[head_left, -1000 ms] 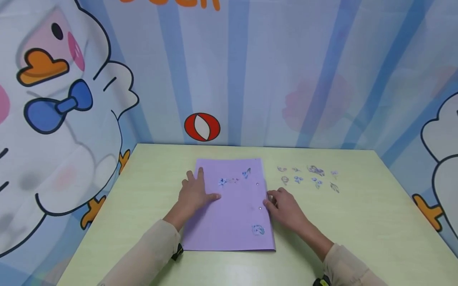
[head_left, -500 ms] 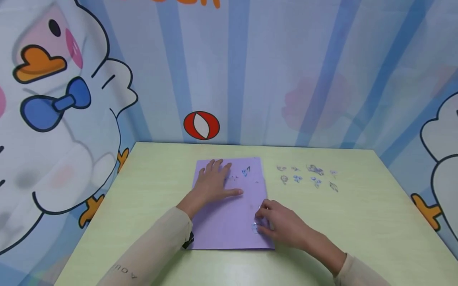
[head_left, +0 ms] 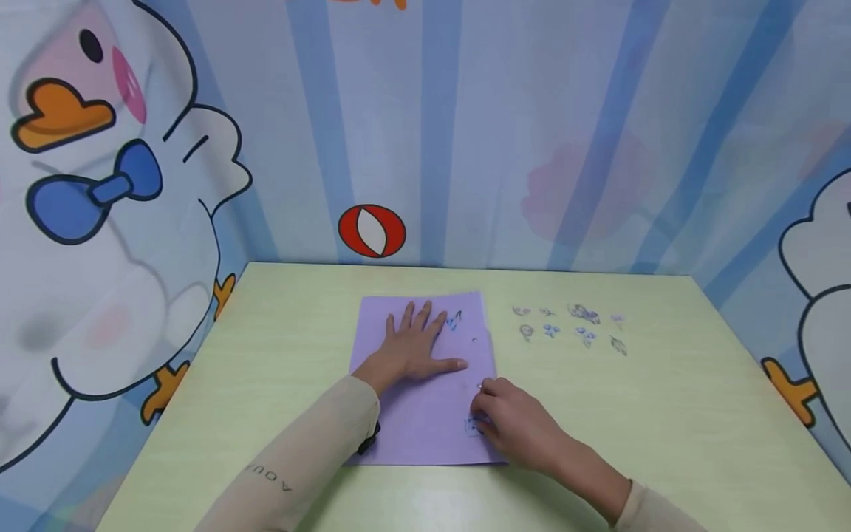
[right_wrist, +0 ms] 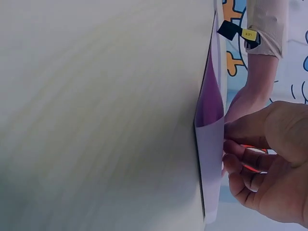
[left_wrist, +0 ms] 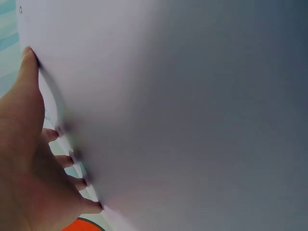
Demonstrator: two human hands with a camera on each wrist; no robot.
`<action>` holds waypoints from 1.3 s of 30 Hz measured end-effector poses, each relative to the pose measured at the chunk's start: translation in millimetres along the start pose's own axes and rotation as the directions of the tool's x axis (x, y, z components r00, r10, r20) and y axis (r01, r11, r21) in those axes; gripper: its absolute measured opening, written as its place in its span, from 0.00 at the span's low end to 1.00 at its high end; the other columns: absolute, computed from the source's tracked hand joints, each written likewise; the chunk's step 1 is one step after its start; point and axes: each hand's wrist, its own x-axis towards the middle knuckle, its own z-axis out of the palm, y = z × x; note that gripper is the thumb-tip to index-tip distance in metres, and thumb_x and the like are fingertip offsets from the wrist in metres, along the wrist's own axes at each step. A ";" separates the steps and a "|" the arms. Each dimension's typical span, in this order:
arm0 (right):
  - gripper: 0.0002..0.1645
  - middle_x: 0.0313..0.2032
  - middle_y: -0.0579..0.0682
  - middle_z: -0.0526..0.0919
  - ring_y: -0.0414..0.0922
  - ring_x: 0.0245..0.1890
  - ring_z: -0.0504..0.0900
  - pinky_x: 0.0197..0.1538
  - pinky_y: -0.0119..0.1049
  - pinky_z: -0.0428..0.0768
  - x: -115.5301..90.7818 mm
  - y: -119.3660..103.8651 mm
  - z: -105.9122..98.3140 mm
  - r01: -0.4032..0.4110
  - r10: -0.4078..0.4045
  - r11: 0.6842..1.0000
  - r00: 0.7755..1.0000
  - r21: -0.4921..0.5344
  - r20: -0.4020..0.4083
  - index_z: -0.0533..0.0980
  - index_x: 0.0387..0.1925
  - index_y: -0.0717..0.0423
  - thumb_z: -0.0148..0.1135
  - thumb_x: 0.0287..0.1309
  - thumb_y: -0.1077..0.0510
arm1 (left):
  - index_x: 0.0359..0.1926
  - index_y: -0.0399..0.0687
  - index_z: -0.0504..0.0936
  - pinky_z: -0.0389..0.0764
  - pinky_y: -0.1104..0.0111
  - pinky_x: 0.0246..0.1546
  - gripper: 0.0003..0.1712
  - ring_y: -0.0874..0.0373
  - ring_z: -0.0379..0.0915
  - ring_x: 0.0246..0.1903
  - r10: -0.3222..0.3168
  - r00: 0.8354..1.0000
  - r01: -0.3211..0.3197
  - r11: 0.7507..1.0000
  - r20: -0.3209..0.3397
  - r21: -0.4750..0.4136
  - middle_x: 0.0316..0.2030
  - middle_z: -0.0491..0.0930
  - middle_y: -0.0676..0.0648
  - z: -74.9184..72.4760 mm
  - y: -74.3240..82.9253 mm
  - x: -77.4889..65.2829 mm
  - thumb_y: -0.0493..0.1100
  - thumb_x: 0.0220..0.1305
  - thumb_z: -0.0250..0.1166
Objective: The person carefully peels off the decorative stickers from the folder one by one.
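A purple folder (head_left: 425, 428) lies flat on the table, with a blue flower sticker (head_left: 454, 320) near its top and a round blue sticker (head_left: 471, 426) near its lower right. Small snap buttons (head_left: 475, 340) run down its right side. My left hand (head_left: 412, 351) rests palm down on the folder, fingers spread, covering part of its upper decoration. With curled fingers, my right hand (head_left: 521, 421) touches the lower right edge beside the round sticker. In the right wrist view, the folder's side (right_wrist: 210, 163) gapes slightly beneath my bent fingers; what the fingertips pinch, if anything, is hidden.
Several small purple and blue stickers, including a larger butterfly-like one (head_left: 584, 314), lie in two rows on the pale table (head_left: 665, 414) right of the folder. A blue striped backdrop (head_left: 465, 148) with cartoon ducks stands behind the table.
My left hand has slid rightward across the folder from its left edge. My right hand has moved down along the right edge to the round sticker. The folder has barely shifted.
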 end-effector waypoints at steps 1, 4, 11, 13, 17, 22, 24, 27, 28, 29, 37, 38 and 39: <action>0.05 0.35 0.38 0.76 0.37 0.37 0.73 0.41 0.34 0.79 0.3 -0.7 0.1 -0.005 0.005 1.000 1.000 -0.005 0.001 0.84 0.34 0.48 0.72 0.54 0.59 | 0.80 0.61 0.45 0.38 0.36 0.70 0.65 0.39 0.29 0.77 -0.003 1.000 0.003 1.000 0.000 0.002 0.79 0.38 0.45 0.0 0.5 -0.1 0.88 0.48 0.47; 0.05 0.34 0.38 0.76 0.37 0.35 0.72 0.39 0.34 0.78 1.4 -2.7 -0.1 -0.014 0.014 1.000 1.000 -0.019 -0.002 0.83 0.32 0.48 0.72 0.54 0.59 | 0.80 0.60 0.45 0.38 0.36 0.69 0.65 0.38 0.29 0.76 -0.004 1.000 0.004 1.000 -0.001 -0.002 0.79 0.39 0.44 -0.8 2.1 -0.6 0.88 0.49 0.49; 0.06 0.29 0.39 0.74 0.39 0.32 0.70 0.37 0.35 0.75 3.9 -7.4 -2.0 -0.035 0.034 0.999 0.999 -0.018 -0.007 0.80 0.28 0.49 0.71 0.54 0.62 | 0.80 0.61 0.45 0.38 0.36 0.69 0.65 0.38 0.29 0.76 -0.003 1.000 0.003 1.000 0.008 0.007 0.79 0.38 0.44 -3.0 3.6 -0.1 0.88 0.49 0.49; 0.07 0.29 0.39 0.73 0.38 0.32 0.70 0.37 0.35 0.75 4.6 -7.4 -3.3 -0.048 0.048 0.999 0.999 0.012 0.009 0.79 0.28 0.49 0.70 0.54 0.63 | 0.80 0.61 0.45 0.38 0.36 0.69 0.65 0.38 0.29 0.76 -0.003 1.000 0.003 1.000 0.012 0.006 0.79 0.38 0.44 -3.0 3.3 0.5 0.88 0.48 0.49; 0.09 0.29 0.38 0.74 0.37 0.32 0.72 0.39 0.35 0.76 5.6 -4.3 -8.1 -0.061 0.053 0.990 0.997 0.128 0.063 0.78 0.28 0.49 0.68 0.55 0.65 | 0.80 0.61 0.45 0.37 0.35 0.69 0.65 0.38 0.29 0.76 -0.006 1.000 0.006 1.000 0.019 0.000 0.79 0.38 0.44 -1.7 2.4 1.8 0.88 0.48 0.49; 0.08 0.28 0.38 0.77 0.36 0.31 0.74 0.37 0.33 0.77 6.0 1.8 -16.0 -0.043 0.008 0.959 0.992 0.281 0.125 0.78 0.31 0.50 0.67 0.58 0.66 | 0.80 0.62 0.44 0.36 0.36 0.69 0.65 0.39 0.27 0.76 -0.014 1.000 0.014 1.000 0.019 -0.003 0.79 0.37 0.45 0.5 1.1 2.9 0.88 0.48 0.49; 0.09 0.29 0.38 0.78 0.35 0.30 0.75 0.36 0.32 0.77 5.5 3.7 -19.2 -0.037 -0.011 0.944 0.990 0.329 0.141 0.78 0.31 0.49 0.67 0.58 0.66 | 0.80 0.62 0.44 0.36 0.36 0.69 0.65 0.39 0.27 0.76 -0.016 1.000 0.017 1.000 0.019 -0.004 0.79 0.37 0.45 0.7 0.8 3.0 0.88 0.48 0.49; 0.09 0.30 0.37 0.80 0.35 0.31 0.76 0.36 0.32 0.78 4.1 6.9 -24.9 -0.037 -0.028 0.914 0.988 0.404 0.153 0.80 0.34 0.48 0.67 0.59 0.66 | 0.80 0.63 0.44 0.35 0.36 0.69 0.65 0.39 0.27 0.77 -0.019 1.000 0.019 1.000 0.024 -0.010 0.79 0.37 0.45 1.1 0.6 3.0 0.88 0.48 0.49; 0.09 0.31 0.37 0.80 0.35 0.32 0.77 0.37 0.32 0.78 3.7 8.9 -27.2 -0.034 -0.032 0.906 0.988 0.421 0.148 0.80 0.34 0.47 0.67 0.60 0.65 | 0.80 0.63 0.44 0.35 0.36 0.69 0.65 0.39 0.27 0.77 -0.020 0.999 0.020 1.000 0.026 -0.011 0.79 0.37 0.45 1.1 0.5 3.0 0.88 0.48 0.49; 0.09 0.31 0.37 0.81 0.35 0.32 0.77 0.37 0.32 0.78 3.6 11.2 -29.8 -0.036 -0.028 0.899 0.990 0.437 0.139 0.81 0.35 0.46 0.66 0.60 0.65 | 0.80 0.63 0.44 0.35 0.36 0.69 0.65 0.39 0.27 0.77 -0.020 0.999 0.021 1.000 0.028 -0.013 0.79 0.36 0.45 1.3 0.5 3.0 0.88 0.48 0.49; 0.06 0.33 0.37 0.81 0.37 0.33 0.78 0.36 0.36 0.78 12.7 60.0 -44.1 -0.082 0.128 0.937 0.985 0.340 -0.115 0.82 0.36 0.47 0.68 0.60 0.63 | 0.80 0.62 0.44 0.34 0.36 0.69 0.65 0.39 0.26 0.77 -0.015 0.999 0.016 1.000 0.030 -0.022 0.79 0.36 0.45 0.1 -0.1 2.8 0.88 0.48 0.50; 0.06 0.33 0.38 0.81 0.38 0.33 0.78 0.36 0.37 0.78 14.1 68.9 -43.8 -0.078 0.132 0.947 0.979 0.312 -0.157 0.82 0.36 0.49 0.68 0.60 0.63 | 0.80 0.62 0.44 0.34 0.36 0.69 0.65 0.39 0.26 0.77 -0.012 0.999 0.013 1.000 0.030 -0.022 0.79 0.36 0.45 0.0 -0.1 2.9 0.88 0.48 0.50; 0.06 0.33 0.39 0.81 0.38 0.33 0.78 0.36 0.39 0.78 15.4 78.0 -43.0 -0.075 0.135 0.954 0.972 0.289 -0.193 0.82 0.37 0.50 0.68 0.60 0.63 | 0.80 0.62 0.44 0.34 0.36 0.69 0.65 0.39 0.26 0.77 -0.009 1.000 0.010 1.000 0.029 -0.020 0.79 0.36 0.45 0.0 -0.2 3.0 0.88 0.48 0.50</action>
